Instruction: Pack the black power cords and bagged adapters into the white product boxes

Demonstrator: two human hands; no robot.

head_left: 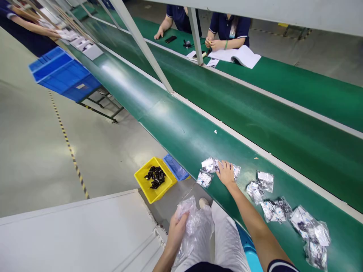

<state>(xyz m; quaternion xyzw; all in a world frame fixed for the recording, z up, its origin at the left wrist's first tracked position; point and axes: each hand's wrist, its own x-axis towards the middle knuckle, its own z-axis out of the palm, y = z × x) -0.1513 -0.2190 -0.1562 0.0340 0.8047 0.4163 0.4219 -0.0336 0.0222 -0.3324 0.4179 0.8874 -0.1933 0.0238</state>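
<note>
My left hand [178,226] is closed around the gathered top of a large clear plastic bag [195,234], which hangs in front of my legs. What the bag contains, if anything, I cannot make out. On the green bench, my right hand [226,173] rests with fingers apart on a cluster of small clear packets [208,164] with white labels. One packet [204,178] lies beside the cluster, near the bench edge. Several similar packets [275,209] are strewn along the bench to the right of my forearm.
A yellow bin [144,189] of black parts and a blue bin [175,166] stand beside the bench. Blue crates [65,75] sit on a stand farther left. White posts [147,49] rise between the green benches. Co-workers sit across, near an open booklet [244,56].
</note>
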